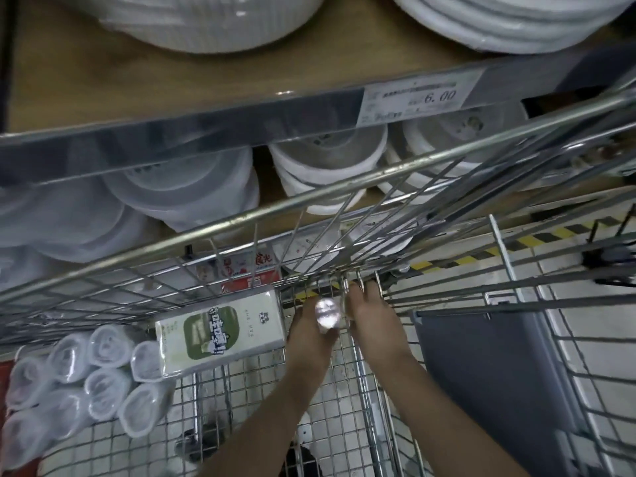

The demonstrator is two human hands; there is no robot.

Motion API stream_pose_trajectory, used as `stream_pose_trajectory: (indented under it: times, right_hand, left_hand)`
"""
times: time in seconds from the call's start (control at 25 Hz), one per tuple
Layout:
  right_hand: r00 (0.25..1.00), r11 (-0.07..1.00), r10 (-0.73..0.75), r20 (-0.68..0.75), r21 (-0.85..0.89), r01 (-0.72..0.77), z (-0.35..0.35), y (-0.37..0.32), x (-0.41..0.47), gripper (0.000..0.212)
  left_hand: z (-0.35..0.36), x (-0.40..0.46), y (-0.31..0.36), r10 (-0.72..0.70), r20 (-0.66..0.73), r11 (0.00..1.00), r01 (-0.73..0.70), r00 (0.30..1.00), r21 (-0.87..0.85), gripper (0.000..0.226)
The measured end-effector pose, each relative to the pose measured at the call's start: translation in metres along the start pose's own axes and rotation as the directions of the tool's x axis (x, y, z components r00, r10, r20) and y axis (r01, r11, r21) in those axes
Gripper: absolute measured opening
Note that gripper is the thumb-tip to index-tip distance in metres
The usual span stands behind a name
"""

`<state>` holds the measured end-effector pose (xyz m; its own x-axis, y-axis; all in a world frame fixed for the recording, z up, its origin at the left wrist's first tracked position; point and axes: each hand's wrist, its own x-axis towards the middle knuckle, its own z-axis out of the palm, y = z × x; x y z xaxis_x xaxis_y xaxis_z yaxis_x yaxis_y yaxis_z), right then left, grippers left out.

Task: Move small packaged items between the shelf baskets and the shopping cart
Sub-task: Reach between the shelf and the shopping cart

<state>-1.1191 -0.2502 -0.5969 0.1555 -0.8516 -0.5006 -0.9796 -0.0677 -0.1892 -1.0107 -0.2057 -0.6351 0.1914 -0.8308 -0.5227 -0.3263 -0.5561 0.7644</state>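
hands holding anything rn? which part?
A small shiny clear-wrapped item sits between the left hand and right hand, deep in the cart. The exact grip points cannot be told.

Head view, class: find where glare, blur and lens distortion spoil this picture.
In the head view, glare whites out the small shiny item between the left hand and right hand; motion blur smears the price label; the wide-angle lens bows the cart rim.
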Motion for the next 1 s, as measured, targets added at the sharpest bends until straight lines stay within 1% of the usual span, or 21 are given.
stream_pose_trajectory:
  times: [0.08,0.2,0.32,0.44,0.56,0.64,0.68,0.76,0.84,0.88,1.0]
  right_hand:
    - [1.0,0.999,0.009,-0.003,0.033,-0.009,-0.014,0.003,-0.021,0.047]
    - [0.997,0.996,0.046,-0.054,0.085,-0.041,-0.039,0.004,-0.059,0.049]
    - [0.989,0.971,0.091,-0.116,0.229,-0.063,-0.062,-0.005,-0.097,0.053]
    - [0.98,0.924,0.096,-0.172,0.383,-0.023,-0.085,-0.037,-0.138,0.055]
    - [0.982,0.835,0.06,-0.18,0.548,0.05,-0.098,-0.099,-0.184,0.047]
    - [0.983,0.797,0.003,-0.183,0.594,0.108,-0.099,-0.149,-0.213,0.052]
    - [0.983,0.773,-0.037,-0.179,0.619,0.142,-0.096,-0.18,-0.229,0.053]
    - [0.981,0.689,-0.123,-0.152,0.698,0.195,-0.089,-0.24,-0.258,0.053]
    - [0.964,0.62,-0.219,-0.15,0.741,0.256,-0.08,-0.302,-0.289,0.054]
    - [0.95,0.607,-0.27,-0.153,0.739,0.292,-0.074,-0.336,-0.306,0.054]
    - [0.905,0.577,-0.404,-0.135,0.73,0.367,-0.055,-0.426,-0.353,0.053]
  left_hand:
    - [-0.005,-0.019,0.002,0.035,0.029,0.999,-0.035,0.999,0.022,0.037]
    - [-0.022,-0.052,0.018,0.083,0.076,0.996,-0.08,0.994,-0.041,0.033]
    - [-0.059,-0.09,0.033,0.058,0.083,0.994,-0.05,0.995,-0.095,0.035]
    - [-0.117,-0.129,0.036,-0.002,0.062,0.98,0.014,0.998,-0.201,0.041]
    - [-0.201,-0.179,0.032,-0.008,0.003,0.974,0.008,1.0,-0.225,0.04]
    - [-0.263,-0.217,0.02,0.009,-0.054,0.972,-0.022,0.999,-0.232,0.041]
    - [-0.296,-0.242,0.01,0.005,-0.097,0.968,-0.03,0.995,-0.249,0.041]
    - [-0.354,-0.287,-0.015,-0.037,-0.173,0.952,-0.018,0.984,-0.307,0.043]
    - [-0.407,-0.333,-0.042,-0.079,-0.239,0.941,-0.007,0.968,-0.338,0.051]
    - [-0.434,-0.36,-0.056,-0.084,-0.273,0.933,-0.021,0.958,-0.36,0.05]
    - [-0.503,-0.429,-0.097,-0.098,-0.398,0.894,-0.096,0.912,-0.438,0.032]
